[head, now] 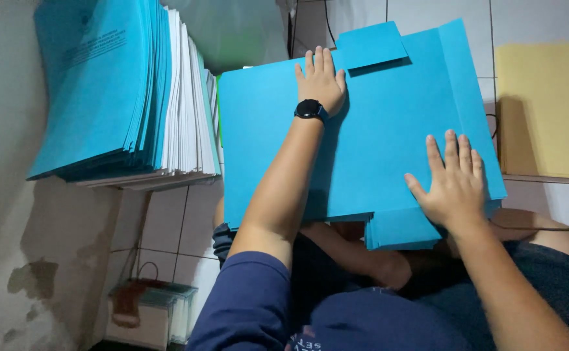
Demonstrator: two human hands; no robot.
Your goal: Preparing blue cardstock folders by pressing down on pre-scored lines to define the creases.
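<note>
Pressing flat, both hands (left hand [321, 81], right hand [452, 183]) pin blue card sheet [375, 136] edges.

Small clear plastic box [167, 315] with whitish contents, bottom left on the floor, no labels, signs, screens

1 view only: head cam, worn on the person's head, looks steeply down & fwd over both arms, close in on blue card sheets [362, 136] on the lap; tiled floor [167, 221] at left.
</note>
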